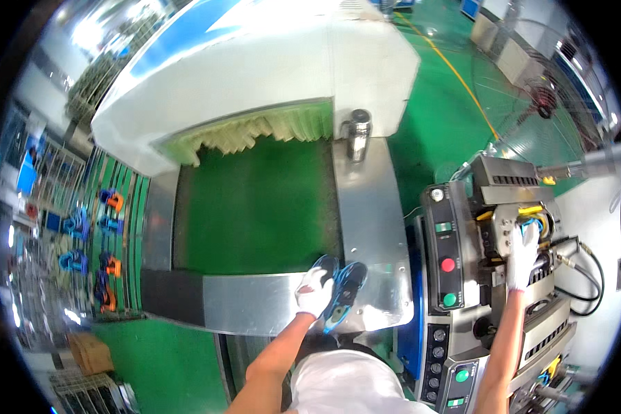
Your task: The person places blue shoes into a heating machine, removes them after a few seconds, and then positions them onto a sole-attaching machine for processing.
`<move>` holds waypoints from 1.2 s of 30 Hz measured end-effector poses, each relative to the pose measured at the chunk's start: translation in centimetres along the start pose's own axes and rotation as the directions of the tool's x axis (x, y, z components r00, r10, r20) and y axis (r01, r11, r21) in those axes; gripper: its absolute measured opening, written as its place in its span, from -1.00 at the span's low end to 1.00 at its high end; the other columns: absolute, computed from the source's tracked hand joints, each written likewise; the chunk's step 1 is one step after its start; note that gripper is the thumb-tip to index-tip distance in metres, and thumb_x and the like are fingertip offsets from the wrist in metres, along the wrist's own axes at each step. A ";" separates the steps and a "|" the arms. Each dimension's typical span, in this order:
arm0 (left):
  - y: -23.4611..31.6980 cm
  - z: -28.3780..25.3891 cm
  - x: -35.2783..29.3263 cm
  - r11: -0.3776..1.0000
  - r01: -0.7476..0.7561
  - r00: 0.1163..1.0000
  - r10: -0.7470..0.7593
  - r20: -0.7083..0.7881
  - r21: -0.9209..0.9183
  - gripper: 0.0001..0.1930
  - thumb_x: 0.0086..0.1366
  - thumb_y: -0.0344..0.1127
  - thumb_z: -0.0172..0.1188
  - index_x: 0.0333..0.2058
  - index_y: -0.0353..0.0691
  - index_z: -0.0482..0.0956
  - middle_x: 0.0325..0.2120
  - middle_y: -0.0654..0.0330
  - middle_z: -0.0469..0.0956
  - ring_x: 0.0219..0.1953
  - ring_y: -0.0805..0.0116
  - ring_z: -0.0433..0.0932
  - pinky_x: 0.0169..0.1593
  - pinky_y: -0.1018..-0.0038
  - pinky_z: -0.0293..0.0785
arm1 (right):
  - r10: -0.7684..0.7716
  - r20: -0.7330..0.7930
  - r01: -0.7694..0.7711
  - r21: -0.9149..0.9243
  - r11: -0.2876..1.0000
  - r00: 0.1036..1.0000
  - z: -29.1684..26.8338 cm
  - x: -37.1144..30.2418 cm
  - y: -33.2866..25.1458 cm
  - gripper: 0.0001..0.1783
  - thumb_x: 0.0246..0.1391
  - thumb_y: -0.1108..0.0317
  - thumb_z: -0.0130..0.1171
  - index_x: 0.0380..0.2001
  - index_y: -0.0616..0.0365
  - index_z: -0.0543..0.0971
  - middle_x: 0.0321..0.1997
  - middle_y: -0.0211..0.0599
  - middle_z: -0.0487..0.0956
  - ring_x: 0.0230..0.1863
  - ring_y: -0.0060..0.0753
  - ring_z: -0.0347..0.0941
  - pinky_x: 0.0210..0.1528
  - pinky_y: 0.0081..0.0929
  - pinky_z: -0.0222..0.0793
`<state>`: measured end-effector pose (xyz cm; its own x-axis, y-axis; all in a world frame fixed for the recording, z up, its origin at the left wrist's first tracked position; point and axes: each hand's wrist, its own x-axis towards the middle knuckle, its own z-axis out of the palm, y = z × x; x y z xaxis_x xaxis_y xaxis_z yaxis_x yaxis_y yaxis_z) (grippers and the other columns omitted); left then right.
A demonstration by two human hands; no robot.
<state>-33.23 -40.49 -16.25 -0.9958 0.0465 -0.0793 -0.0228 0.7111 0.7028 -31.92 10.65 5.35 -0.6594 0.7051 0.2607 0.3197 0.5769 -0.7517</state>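
My left hand (314,292), in a white glove, is closed on a dark shoe upper (328,263) at the front edge of a metal-framed conveyor. Against it on the right lies a second shoe upper (348,291), dark with blue edging, its pale end toward me. Far to the right, my right hand (524,257), also white-gloved, reaches into a shoe-forming machine (505,234). Its fingers are together at a blue shoe upper (531,223) in the machine's clamp area; the glove hides part of the grip.
The green conveyor belt (259,207) runs under a fringed curtain (269,127) into a large white housing. A steel flask (359,134) stands on its right side. Control buttons (448,265) line the machine's near panel. A rack (127,228) with colourful uppers stands left; a fan (541,100) far right.
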 end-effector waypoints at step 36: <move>-37.4 -26.0 73.8 0.623 -0.042 0.999 0.008 0.048 0.781 -0.36 0.47 0.20 -0.14 0.27 -0.13 0.47 0.23 -0.10 0.49 0.24 -0.19 0.48 0.34 -0.10 0.30 | -0.233 0.782 0.662 -0.282 0.694 0.578 64.5 -33.0 -15.0 -0.04 0.21 -0.06 0.10 0.35 0.63 0.19 0.52 0.54 0.02 0.54 0.63 -0.17 0.53 0.48 -0.34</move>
<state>-108.16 -81.90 -29.94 -0.9905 0.0858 -0.1070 0.0977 0.9890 -0.1115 -58.80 -47.85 -31.05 -0.9878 -0.0493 -0.1477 -0.0224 0.9837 -0.1782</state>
